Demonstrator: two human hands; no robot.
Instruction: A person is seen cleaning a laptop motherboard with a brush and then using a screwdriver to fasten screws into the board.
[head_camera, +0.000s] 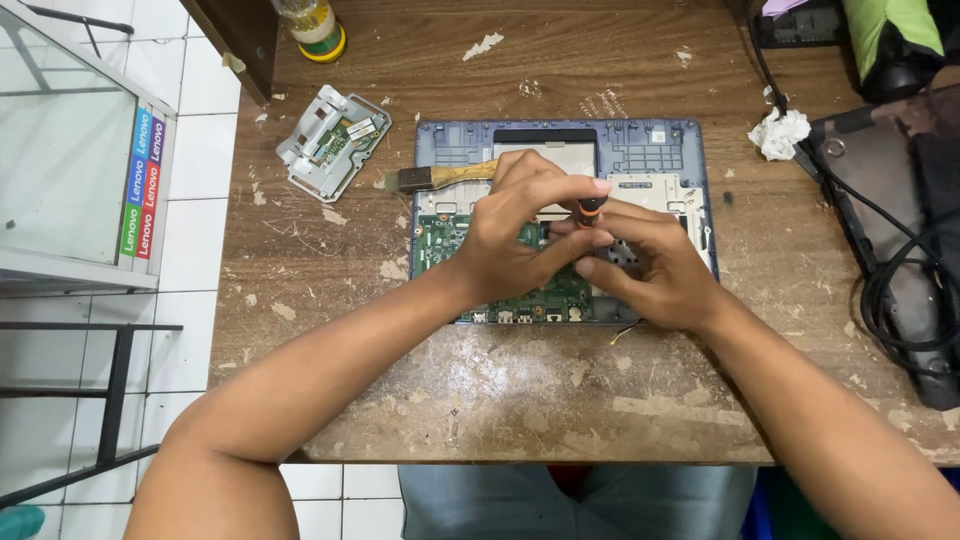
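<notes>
An opened laptop base (650, 140) lies on the worn wooden table (520, 400), its green circuit board (440, 240) exposed. My left hand (515, 235) and my right hand (650, 270) meet over the board. Both pinch a small screwdriver with an orange and black handle (590, 208), held upright; its tip is hidden by my fingers. A paintbrush (435, 178) with a wooden handle lies across the laptop's upper left, just behind my left hand.
A grey touchpad part (330, 140) lies at upper left of the table. A bottle (318, 28) stands at the back, a crumpled tissue (780, 133) and black cables (900, 290) on a dark device at right. A glass cabinet (70, 150) stands left.
</notes>
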